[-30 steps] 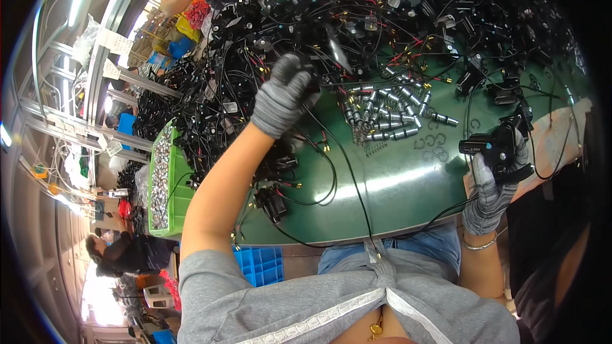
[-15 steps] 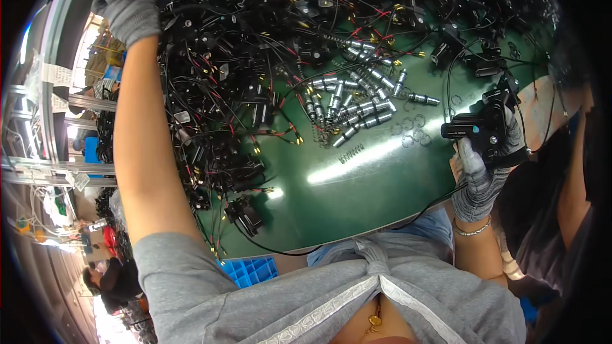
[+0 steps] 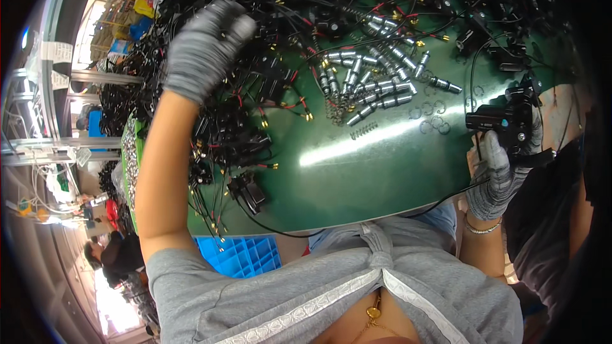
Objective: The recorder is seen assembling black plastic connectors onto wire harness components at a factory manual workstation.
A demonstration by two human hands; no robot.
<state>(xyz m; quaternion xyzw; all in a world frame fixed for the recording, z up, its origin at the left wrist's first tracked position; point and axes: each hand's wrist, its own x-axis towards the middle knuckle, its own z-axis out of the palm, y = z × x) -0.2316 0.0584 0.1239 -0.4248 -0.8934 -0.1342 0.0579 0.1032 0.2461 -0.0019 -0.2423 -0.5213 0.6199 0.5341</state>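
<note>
My right hand (image 3: 500, 175), in a grey knit glove, is closed around a black housing (image 3: 497, 120) with a short barrel and a cable, held over the table's right side. My left hand (image 3: 204, 51), gloved the same way, is over the heap of black cabled housings (image 3: 255, 83) at the left. Motion blurs it, but its fingers look curled together; what they hold, if anything, I cannot make out. Between the hands lie several silver pins with black rings (image 3: 382, 99), thin coil springs (image 3: 364, 131) and loose wire rings (image 3: 435, 124).
A green tabletop (image 3: 357, 185) carries the parts. Black cables with red wires and brass-coloured ends trail across it. Below its front edge is a blue crate (image 3: 245, 256). Metal frame rails (image 3: 64, 146) stand at the left. Another person's dark clothing (image 3: 542, 216) is close on the right.
My left hand has come back from the far left corner, rightward and nearer, and its fingers have drawn in. My right hand keeps hold of the black housing, slightly farther right in view.
</note>
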